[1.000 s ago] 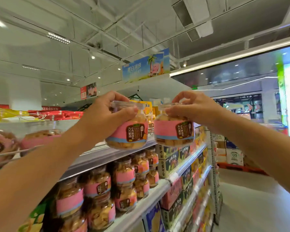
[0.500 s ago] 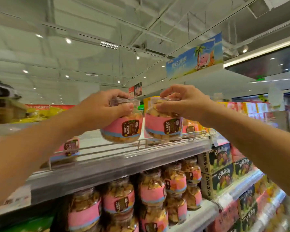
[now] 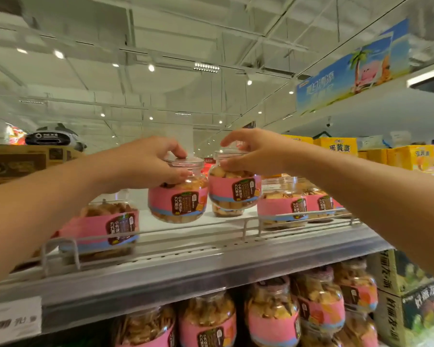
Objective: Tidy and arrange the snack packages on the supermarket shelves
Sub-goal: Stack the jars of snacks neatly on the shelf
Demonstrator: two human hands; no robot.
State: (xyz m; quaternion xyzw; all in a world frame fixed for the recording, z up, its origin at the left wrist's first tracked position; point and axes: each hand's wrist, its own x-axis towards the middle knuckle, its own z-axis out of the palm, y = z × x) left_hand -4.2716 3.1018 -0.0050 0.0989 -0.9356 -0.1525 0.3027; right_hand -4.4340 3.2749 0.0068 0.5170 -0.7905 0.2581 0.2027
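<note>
The left hand [image 3: 145,164] grasps a clear biscuit jar [image 3: 178,196] by its neck and lid, with the fingers curled over the top. The right hand [image 3: 254,152] grasps a second jar [image 3: 233,191] in the same way, from above. Both jars have a pink label with a brown patch. They are side by side, almost touching, over the white top shelf [image 3: 186,229], a little behind the wire rail [image 3: 246,227] that runs along its near edge. Whether their bottoms already rest on the shelf I cannot tell; the second jar seems to stand slightly higher and farther.

To the left, another jar of the same kind [image 3: 103,226] stands just behind the rail, partly hidden by the left forearm. To the right of the second jar stands one more jar [image 3: 282,204], and farther right some others [image 3: 318,202] follow in a row; the right forearm covers the end of this row. So the open place on the shelf is between the left jar and the right jars, and the two held jars are in it.

Under the shelf, many jars [image 3: 273,319] of the same kind are stacked close together. At the lower right there are green boxes [image 3: 411,291]. Far right, on the top level, stand yellow boxes [image 3: 336,146]. A price tag [image 3: 13,319] is on the shelf edge at lower left.
</note>
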